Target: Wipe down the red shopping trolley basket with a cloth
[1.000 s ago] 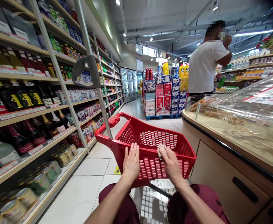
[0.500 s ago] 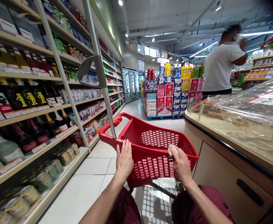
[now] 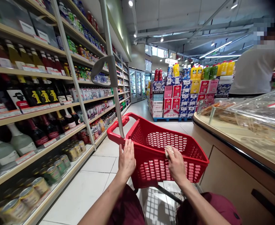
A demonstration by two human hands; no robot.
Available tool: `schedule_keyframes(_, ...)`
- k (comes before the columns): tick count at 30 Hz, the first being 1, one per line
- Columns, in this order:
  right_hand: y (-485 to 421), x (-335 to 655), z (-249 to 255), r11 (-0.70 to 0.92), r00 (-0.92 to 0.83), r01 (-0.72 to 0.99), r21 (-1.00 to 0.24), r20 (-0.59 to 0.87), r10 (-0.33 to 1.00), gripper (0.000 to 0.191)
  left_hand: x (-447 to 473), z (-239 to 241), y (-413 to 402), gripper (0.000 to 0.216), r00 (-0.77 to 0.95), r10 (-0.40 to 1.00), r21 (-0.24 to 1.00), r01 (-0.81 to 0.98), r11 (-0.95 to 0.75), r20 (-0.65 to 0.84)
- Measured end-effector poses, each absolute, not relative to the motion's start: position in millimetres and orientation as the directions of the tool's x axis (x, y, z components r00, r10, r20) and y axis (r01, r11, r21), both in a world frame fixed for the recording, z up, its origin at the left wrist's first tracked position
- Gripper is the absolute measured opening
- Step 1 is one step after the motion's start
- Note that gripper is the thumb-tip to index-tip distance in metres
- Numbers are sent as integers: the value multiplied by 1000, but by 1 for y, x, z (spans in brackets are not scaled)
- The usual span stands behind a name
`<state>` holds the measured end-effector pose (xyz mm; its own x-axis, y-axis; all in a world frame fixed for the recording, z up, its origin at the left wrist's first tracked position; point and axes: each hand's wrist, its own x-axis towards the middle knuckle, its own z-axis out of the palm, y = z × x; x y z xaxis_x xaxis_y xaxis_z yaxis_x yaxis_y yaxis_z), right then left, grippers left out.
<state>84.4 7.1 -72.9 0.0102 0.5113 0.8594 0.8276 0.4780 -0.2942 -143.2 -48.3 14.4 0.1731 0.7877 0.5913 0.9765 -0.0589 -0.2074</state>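
Directly in front of me stands a red plastic shopping cart (image 3: 149, 156) with a perforated basket. My left hand (image 3: 127, 159) lies flat against the cart's side just below the handle end, its fingers stretched out. A crumpled whitish cloth (image 3: 169, 152) is pinched in my right hand (image 3: 176, 165), pressed on the basket's upper rim around the middle of the near side. Part of the cloth is hidden by my fingers. A grey metal pole (image 3: 115, 103) with a loop-shaped plastic piece rises by the cart's handle.
Shelves (image 3: 34, 109) of bottles and cans line the left. On the right is a counter (image 3: 221, 140) with clear covers over food. Stacked drink cartons (image 3: 172, 100) stand on a blue pallet ahead. A person in a white shirt (image 3: 250, 72) stands behind the counter.
My right hand has slid the cloth leftward along the cart's rim. The view has turned slightly left, and the person in white has shifted right in it. My left hand stays on the cart.
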Motion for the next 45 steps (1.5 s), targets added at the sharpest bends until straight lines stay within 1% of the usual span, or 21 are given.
schedule_keyframes(4,10,-13,-29,626,-91,728,-279,866,491,39,-151,22,-48,60,202,774,-188,976,-108,600)
schedule_keyframes(7,10,-58,-6,669,-112,694,-266,878,466,36,-166,33,-46,55,129,725,-134,990,-51,677)
schedule_keyframes(10,8,-28,-21,670,-112,690,-273,875,471,39,-183,35,-44,62,79,682,-118,993,12,727)
schedule_keyframes(12,8,6,-39,635,-89,716,-289,865,493,40,-190,32,-43,66,106,692,-147,989,0,714)
schedule_keyframes(14,8,21,-47,598,-53,739,-310,858,511,39,-191,29,-43,64,97,703,-144,990,8,705)
schedule_keyframes(17,8,-11,-32,630,-74,713,-307,861,503,38,-190,33,-43,57,59,708,-116,993,32,704)
schedule_keyframes(19,8,-42,-16,660,-107,698,-278,870,481,38,-188,39,-44,55,66,713,-119,993,24,698)
schedule_keyframes(21,8,-49,-9,670,-129,697,-255,875,467,37,-186,43,-44,55,67,710,-120,992,26,701)
schedule_keyframes(24,5,-6,-27,637,-118,729,-250,871,477,36,-174,37,-45,60,83,699,-132,991,16,710)
schedule_keyframes(26,3,30,-45,545,-61,799,-256,866,497,37,-159,26,-43,64,135,709,-164,986,-27,693)
schedule_keyframes(28,2,48,-56,490,-33,834,-253,864,503,38,-141,12,-41,65,204,732,-207,974,-88,650)
schedule_keyframes(31,3,46,-58,519,-106,832,-194,864,492,41,-120,-4,-36,63,283,760,-254,954,-160,584)
schedule_keyframes(34,5,64,-59,512,-152,845,-154,849,507,43,-113,-9,-33,62,301,773,-269,947,-175,559)
schedule_keyframes(39,-2,128,-69,296,42,924,-242,833,552,36,-97,-8,-28,61,315,791,-257,944,-205,525)
schedule_keyframes(41,-3,128,-68,315,20,921,-229,835,550,36,-83,-8,-26,60,366,799,-273,926,-261,476)
schedule_keyframes(43,0,124,-67,385,-66,904,-187,828,557,38,-70,-8,-24,59,412,803,-290,906,-310,430)
schedule_keyframes(45,3,132,-69,397,-80,898,-192,814,575,40,-63,-8,-24,58,428,805,-296,898,-326,412)
